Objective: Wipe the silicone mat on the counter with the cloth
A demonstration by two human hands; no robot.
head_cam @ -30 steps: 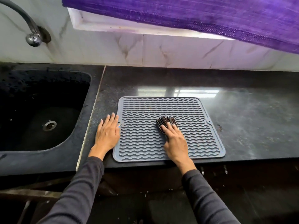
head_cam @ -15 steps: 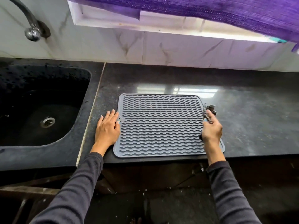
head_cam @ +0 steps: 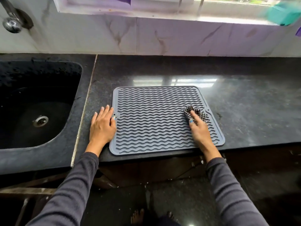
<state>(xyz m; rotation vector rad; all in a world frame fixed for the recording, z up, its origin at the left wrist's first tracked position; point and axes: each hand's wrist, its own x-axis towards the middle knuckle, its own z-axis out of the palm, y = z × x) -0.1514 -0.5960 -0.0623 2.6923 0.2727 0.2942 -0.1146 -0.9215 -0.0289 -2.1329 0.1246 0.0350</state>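
Note:
A grey silicone mat (head_cam: 156, 118) with wavy ridges lies flat on the dark stone counter (head_cam: 244, 103), close to the front edge. My left hand (head_cam: 102, 126) rests flat on the counter against the mat's left edge, fingers spread, thumb on the mat's tab. My right hand (head_cam: 199, 130) presses a bunched black-and-white checked cloth (head_cam: 193, 112) onto the right part of the mat, near its right tab. The cloth sticks out beyond my fingertips. Wet streaks shine on the mat's left half.
A black sink (head_cam: 37, 103) with a metal drain sits left of the counter, and a tap (head_cam: 11, 22) is mounted on the marble wall above it. A window ledge (head_cam: 162, 15) runs along the back. A blurred teal object (head_cam: 283, 13) is at the top right.
My right hand with the cloth swept from the mat's middle to its right edge, then came back slightly inward onto the mat. My left hand stayed put. The view tilted up.

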